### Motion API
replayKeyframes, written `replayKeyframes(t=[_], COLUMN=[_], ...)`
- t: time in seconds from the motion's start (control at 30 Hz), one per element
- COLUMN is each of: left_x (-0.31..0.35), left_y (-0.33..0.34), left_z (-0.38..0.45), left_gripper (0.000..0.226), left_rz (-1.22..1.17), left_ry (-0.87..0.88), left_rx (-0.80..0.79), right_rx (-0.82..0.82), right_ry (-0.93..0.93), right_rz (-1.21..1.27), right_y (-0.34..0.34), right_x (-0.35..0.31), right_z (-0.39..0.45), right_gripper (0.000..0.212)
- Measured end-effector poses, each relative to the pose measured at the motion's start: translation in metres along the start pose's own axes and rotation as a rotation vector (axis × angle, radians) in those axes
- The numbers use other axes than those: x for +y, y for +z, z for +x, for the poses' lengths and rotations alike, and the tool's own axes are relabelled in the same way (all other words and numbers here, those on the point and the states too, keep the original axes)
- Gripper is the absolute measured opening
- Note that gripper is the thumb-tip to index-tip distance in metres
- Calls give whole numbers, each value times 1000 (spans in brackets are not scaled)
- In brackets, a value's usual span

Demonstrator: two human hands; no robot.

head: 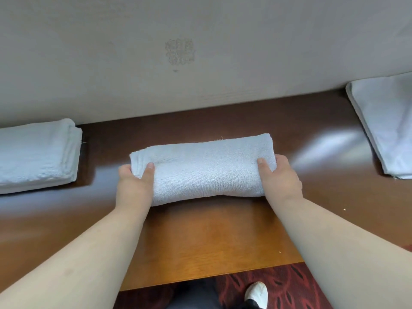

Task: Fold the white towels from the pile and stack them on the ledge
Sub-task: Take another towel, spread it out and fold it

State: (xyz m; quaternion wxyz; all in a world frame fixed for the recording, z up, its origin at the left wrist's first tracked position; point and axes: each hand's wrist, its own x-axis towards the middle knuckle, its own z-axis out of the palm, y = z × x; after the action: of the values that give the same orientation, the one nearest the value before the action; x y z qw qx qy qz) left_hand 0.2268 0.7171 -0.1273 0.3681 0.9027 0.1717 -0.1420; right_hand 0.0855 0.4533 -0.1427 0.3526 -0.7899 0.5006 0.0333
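Folded towel (204,169) held at both ends, ready to shift to a stack.

My left hand (133,180) and right hand (282,175) grip its ends, fingers curled under, thumbs on top. It lies mid-table (200,237), long axis left to right. Lifting unevenly, I'd judge the layers could sag and unfold.
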Motion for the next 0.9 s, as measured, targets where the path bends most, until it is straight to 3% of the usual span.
replayKeyframes(t=[0.1, 0.17, 0.2, 0.27, 0.3, 0.4, 0.7, 0.83, 0.9], left_x=[3, 17, 28, 38, 40, 29, 17, 13, 9], left_y=[-2, 0, 5, 26, 35, 48, 30, 19, 16], left_z=[-3, -18, -29, -47, -52, -44, -8, 8, 19], left_gripper=[64, 68, 64, 54, 55, 61, 75, 69, 65], left_rz=[172, 267, 342, 500, 605, 890, 976, 965, 926], left_ry=[90, 397, 608, 999, 1081, 935, 929, 891, 778], left_rx=[115, 229, 218, 51, -74, -326, -350, -349, -294], right_rx=[66, 164, 185, 102, 21, -152, -138, -133, -157], right_ry=[-17, -236, -400, -664, -723, -672, -551, -467, -456], right_rz=[0, -58, -136, -335, -426, -625, -731, -658, -576], right_y=[-6, -10, -8, 1, 9, 27, 20, 8, 7], right_x=[-9, -25, -35, -56, -63, -59, -45, -26, -23], right_z=[0, -7, -11, -20, -22, -22, -8, 0, 2], right_gripper=[70, 79, 77, 65, 60, 61, 85, 80, 73])
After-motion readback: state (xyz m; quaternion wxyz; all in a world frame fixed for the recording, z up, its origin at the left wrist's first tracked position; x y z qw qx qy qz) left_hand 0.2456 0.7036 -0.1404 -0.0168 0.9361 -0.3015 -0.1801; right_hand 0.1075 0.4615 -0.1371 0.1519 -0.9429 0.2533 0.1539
